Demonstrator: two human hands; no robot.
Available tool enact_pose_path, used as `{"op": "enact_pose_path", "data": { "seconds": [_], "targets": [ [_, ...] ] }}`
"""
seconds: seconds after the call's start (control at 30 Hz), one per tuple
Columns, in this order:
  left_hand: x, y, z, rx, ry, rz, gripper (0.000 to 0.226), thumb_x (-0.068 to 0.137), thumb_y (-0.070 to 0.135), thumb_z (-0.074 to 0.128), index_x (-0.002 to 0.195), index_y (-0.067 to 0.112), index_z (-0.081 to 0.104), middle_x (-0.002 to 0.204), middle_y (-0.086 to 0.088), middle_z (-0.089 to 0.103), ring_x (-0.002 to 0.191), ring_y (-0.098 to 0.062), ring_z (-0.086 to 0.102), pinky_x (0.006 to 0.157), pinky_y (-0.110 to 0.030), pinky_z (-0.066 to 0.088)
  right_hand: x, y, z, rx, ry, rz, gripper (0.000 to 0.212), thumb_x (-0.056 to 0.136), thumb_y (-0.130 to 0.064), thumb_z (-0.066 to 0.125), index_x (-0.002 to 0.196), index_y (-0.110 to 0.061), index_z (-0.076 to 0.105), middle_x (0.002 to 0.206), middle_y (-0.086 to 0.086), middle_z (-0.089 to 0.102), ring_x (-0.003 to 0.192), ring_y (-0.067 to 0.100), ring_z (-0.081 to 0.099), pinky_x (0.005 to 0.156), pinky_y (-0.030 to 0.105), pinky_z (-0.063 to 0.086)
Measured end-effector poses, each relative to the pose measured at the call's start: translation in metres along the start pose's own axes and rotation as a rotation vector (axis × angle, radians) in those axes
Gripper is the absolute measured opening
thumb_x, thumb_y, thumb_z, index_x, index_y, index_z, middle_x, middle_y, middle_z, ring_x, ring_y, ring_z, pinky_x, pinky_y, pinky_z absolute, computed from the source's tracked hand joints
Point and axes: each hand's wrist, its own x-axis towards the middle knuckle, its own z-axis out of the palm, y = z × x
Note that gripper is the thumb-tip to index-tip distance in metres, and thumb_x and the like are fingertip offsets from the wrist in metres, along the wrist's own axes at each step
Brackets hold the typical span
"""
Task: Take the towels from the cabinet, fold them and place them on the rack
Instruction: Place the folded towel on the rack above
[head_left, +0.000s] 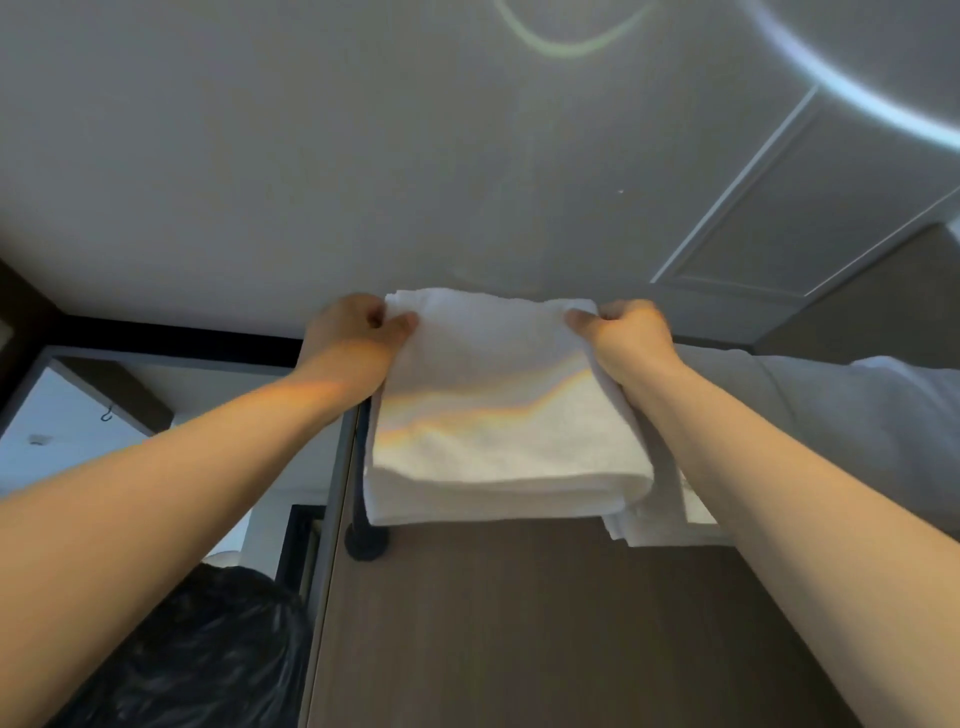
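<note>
Overhead, a folded white towel (504, 426) is held by the two corners that show uppermost in the view, close beneath the ceiling (363, 156). The left hand (348, 343) is clenched on the left corner, where the cloth is pinched between thumb and fingers (408, 322). The right hand (626, 338) is curled on the right corner in the same way.

The towel is positioned on the black rack (366, 540), whose bracket is fixed to the wooden wall panel (519, 623) just under the towel's lower left corner. The thick folded edge is turned toward the panel. A second folded towel (660, 525) is seen just beside it on the right, partly covered by it, and more white linen (857, 415) is piled further right. How much of the rack lies under the towel cannot be told, since it is hidden by the cloth.

The step in hand is judged to be the settling of this towel on the rack. It is best done with both corners moved evenly, so that the layers are kept square and no ply is dragged out of the fold. The folded edge should be lined up with that of the neighbouring towel. The pinch should be let go only once the full weight is borne by the rack, and by both hands together, lest one side slide off.
</note>
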Motion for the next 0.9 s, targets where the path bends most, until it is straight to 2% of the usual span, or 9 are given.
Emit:
{"op": "enact_pose_path", "data": {
  "seconds": [0.03,0.1,0.17,0.33,0.5,0.7,0.77,0.83,0.9],
  "targets": [
    [0.004,0.000,0.003,0.033,0.008,-0.023,0.041,0.096,0.034,0.052,0.063,0.012,0.046,0.060,-0.004,0.046,0.056,-0.016,0.043,0.050,-0.031,0.028,0.005,-0.001,0.003,-0.063,-0.019,-0.004,0.023,0.093,-0.026,0.067,0.085,-0.005,0.065,0.077,0.010,0.058,0.074,0.022,0.056,0.061,0.029,0.040],
    [0.010,0.000,0.009,0.073,0.027,-0.069,0.039,0.096,0.034,0.050,0.066,0.010,0.047,0.062,-0.004,0.045,0.054,-0.014,0.040,0.049,-0.029,0.027,0.014,-0.002,0.009,-0.289,-0.062,0.023,0.041,0.094,-0.034,0.064,0.115,0.001,0.065,0.113,0.015,0.066,0.108,0.028,0.062,0.085,0.030,0.045],
    [0.011,0.001,0.013,0.109,0.051,-0.086,0.042,0.097,0.036,0.048,0.065,0.010,0.045,0.061,-0.003,0.045,0.054,-0.013,0.040,0.048,-0.029,0.026,0.014,-0.003,0.011,-0.501,-0.062,0.011,0.048,0.097,-0.041,0.058,0.122,-0.001,0.062,0.128,0.017,0.062,0.120,0.033,0.057,0.093,0.033,0.045],
    [-0.010,-0.011,0.013,0.129,0.037,-0.024,0.050,0.096,0.039,0.049,0.056,0.016,0.030,0.050,0.001,0.034,0.046,-0.015,0.032,0.047,-0.029,0.018,-0.010,0.007,0.004,-0.414,-0.080,-0.082,0.035,0.099,-0.037,0.053,0.094,-0.002,0.060,0.090,0.019,0.058,0.092,0.034,0.054,0.073,0.033,0.038],
    [-0.025,-0.022,0.008,0.026,0.007,0.017,0.049,0.093,0.043,0.054,0.059,0.016,0.033,0.053,0.003,0.036,0.048,-0.014,0.036,0.047,-0.030,0.023,-0.050,0.012,-0.011,-0.203,-0.164,-0.020,0.048,0.090,-0.036,0.064,0.128,-0.009,0.051,0.124,0.005,0.060,0.114,0.026,0.057,0.083,0.031,0.043],
    [-0.045,-0.032,0.006,-0.180,-0.029,-0.004,0.027,0.090,0.041,0.061,0.074,0.020,0.057,0.067,0.009,0.060,0.059,-0.005,0.057,0.052,-0.025,0.039,-0.082,0.027,-0.016,-0.078,-0.268,0.095,0.030,0.091,-0.039,0.064,0.104,-0.013,0.062,0.093,0.000,0.067,0.080,0.015,0.063,0.061,0.030,0.047],
    [-0.043,-0.027,0.003,-0.204,-0.005,-0.013,0.023,0.090,0.039,0.063,0.073,0.024,0.056,0.067,0.012,0.060,0.059,-0.002,0.056,0.052,-0.023,0.036,-0.090,0.031,-0.018,0.005,-0.363,0.209,0.036,0.092,-0.043,0.062,0.097,-0.008,0.065,0.080,0.010,0.064,0.068,0.019,0.059,0.059,0.029,0.042],
    [-0.042,-0.022,-0.001,-0.202,-0.015,-0.038,0.024,0.090,0.041,0.063,0.075,0.023,0.057,0.071,0.008,0.061,0.062,-0.006,0.057,0.051,-0.024,0.038,-0.094,0.033,-0.018,0.064,-0.385,0.239,0.035,0.094,-0.038,0.062,0.092,-0.004,0.069,0.087,0.029,0.067,0.069,0.030,0.059,0.062,0.037,0.040],
    [-0.049,-0.020,-0.008,-0.256,-0.113,-0.082,0.026,0.089,0.045,0.062,0.079,0.021,0.061,0.071,0.007,0.065,0.057,-0.003,0.061,0.051,-0.018,0.044,-0.094,0.030,-0.018,0.112,-0.308,0.191,0.032,0.095,-0.031,0.061,0.089,-0.001,0.069,0.094,0.029,0.070,0.072,0.035,0.067,0.062,0.037,0.044]
  ]
}}
